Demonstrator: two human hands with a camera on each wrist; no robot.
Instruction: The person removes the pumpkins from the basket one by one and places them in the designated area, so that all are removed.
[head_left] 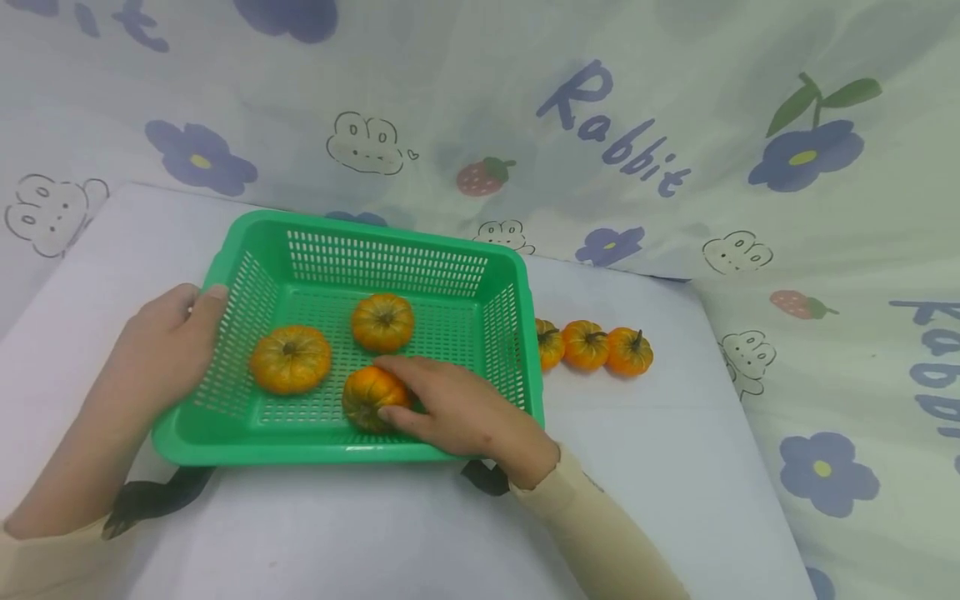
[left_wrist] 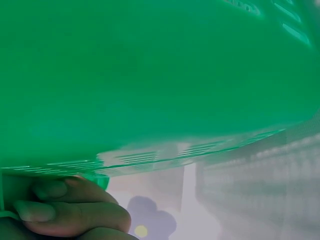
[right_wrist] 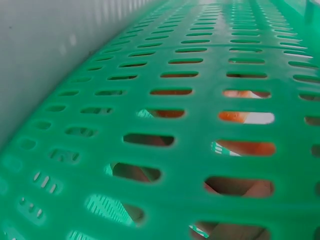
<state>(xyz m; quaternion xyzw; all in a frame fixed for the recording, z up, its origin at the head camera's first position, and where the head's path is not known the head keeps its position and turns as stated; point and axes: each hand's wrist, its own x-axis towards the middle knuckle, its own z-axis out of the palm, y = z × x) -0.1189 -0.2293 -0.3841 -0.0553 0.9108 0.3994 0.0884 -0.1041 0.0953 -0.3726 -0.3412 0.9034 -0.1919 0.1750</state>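
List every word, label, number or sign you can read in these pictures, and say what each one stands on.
"Rabbit": on the patterned cloth, upper right of centre.
"Rabb...": same cloth, right edge, cut off.
"...it": same cloth, top left, cut off.
Possible raised mark on the green basket, top of the left wrist view: too blurred to read.
No numbers can be read.

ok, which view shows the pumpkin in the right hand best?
Head view: it shows the pumpkin from above, only partly covered by the right hand. Right wrist gets just orange patches through slots in the basket, likely that pumpkin. Left wrist shows none of it.
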